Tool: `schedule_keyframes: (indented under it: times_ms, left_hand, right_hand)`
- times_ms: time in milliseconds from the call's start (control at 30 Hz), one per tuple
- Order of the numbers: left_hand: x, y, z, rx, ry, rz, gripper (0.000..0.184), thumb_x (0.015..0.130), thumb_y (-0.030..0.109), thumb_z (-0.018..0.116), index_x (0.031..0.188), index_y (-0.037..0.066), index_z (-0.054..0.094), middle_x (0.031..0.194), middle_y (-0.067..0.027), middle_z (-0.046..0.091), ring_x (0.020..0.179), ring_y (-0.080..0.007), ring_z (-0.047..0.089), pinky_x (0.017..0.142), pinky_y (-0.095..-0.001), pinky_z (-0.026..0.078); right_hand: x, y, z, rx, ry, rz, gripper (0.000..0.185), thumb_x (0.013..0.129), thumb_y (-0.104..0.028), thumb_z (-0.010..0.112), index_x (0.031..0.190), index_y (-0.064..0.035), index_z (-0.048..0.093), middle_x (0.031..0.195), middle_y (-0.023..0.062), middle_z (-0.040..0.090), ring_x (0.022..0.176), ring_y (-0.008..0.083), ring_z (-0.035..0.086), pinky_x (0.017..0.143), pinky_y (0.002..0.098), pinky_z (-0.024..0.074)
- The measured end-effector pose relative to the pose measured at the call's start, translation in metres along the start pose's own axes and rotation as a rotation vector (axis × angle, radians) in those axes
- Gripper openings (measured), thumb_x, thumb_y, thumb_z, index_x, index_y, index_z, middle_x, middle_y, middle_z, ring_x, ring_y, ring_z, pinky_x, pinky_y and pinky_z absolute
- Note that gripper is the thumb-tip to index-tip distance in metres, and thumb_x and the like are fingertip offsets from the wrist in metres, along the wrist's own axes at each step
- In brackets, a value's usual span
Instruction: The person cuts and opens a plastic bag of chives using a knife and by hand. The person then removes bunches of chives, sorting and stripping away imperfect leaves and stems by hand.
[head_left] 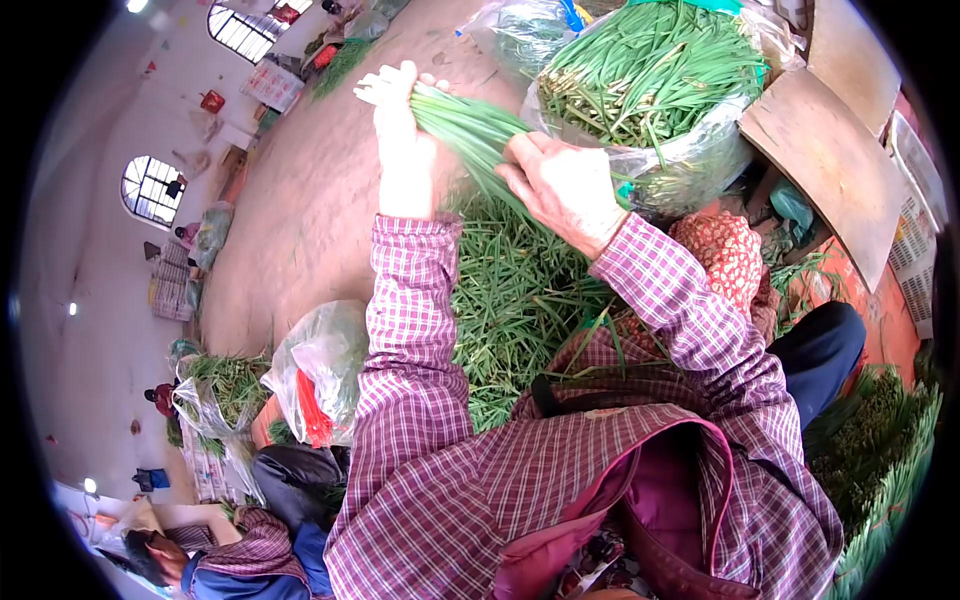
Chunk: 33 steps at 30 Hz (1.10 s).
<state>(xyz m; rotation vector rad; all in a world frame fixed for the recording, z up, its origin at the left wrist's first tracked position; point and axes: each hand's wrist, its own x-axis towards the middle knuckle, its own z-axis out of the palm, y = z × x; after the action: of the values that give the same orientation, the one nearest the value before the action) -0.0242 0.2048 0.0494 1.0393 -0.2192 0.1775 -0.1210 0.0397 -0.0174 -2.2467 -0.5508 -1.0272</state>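
A bunch of long green chives (465,118) is stretched out in front of me at arm's length. My right hand (565,185) is closed around it, thumb on top. My left hand (400,115) has its fingers stretched out and its palm against the paler end of the bunch. Below both hands lies a wide heap of loose green leaves (515,310) in front of my body. To the right of the bunch stands a clear plastic bag (690,170) filled with more chives (650,65).
Brown boards (830,150) lean at the right, near a white plastic crate (910,240). Tied green bundles (880,470) lie at lower right. At left are a clear bag with red ties (325,370) and another person (250,555) in blue. Bare floor (300,190) stretches ahead.
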Motion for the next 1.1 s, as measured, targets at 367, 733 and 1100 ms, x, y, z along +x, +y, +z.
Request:
schedule_keyframes:
  times_ms: [367,733,1100]
  left_hand:
    - [0.022,0.042,-0.033,-0.309,-0.152,0.182,0.026,0.091,0.024,0.058,0.073,0.007,0.052,0.071,-0.0058,0.054,0.075,-0.0217,0.054,0.087,-0.0421,0.044]
    - [0.015,0.044,-0.004,-0.399,-0.348,0.246,0.024,0.092,0.024,0.055,0.075,0.008,0.048,0.072,-0.0028,0.05,0.073,-0.0182,0.049,0.084,-0.04,0.042]
    - [0.003,0.041,0.011,-0.474,-0.363,0.192,0.032,0.094,0.031,0.051,0.072,0.01,0.042,0.07,-0.0021,0.045,0.073,-0.0173,0.047,0.083,-0.0369,0.042]
  right_hand:
    - [-0.107,0.016,-0.023,0.008,-0.868,-0.167,0.033,0.082,-0.036,0.062,0.064,-0.0084,0.057,0.054,0.0088,0.056,0.05,0.0253,0.058,0.046,0.0384,0.0453]
    - [-0.065,0.061,-0.125,0.286,-0.101,0.042,0.012,0.083,-0.02,0.061,0.088,-0.0088,0.061,0.079,0.0077,0.062,0.072,0.0294,0.062,0.062,0.0383,0.0497]
    - [-0.055,0.038,-0.101,0.144,0.022,0.032,0.019,0.081,-0.026,0.064,0.088,-0.0089,0.06,0.077,0.0075,0.059,0.066,0.0274,0.061,0.057,0.0385,0.0477]
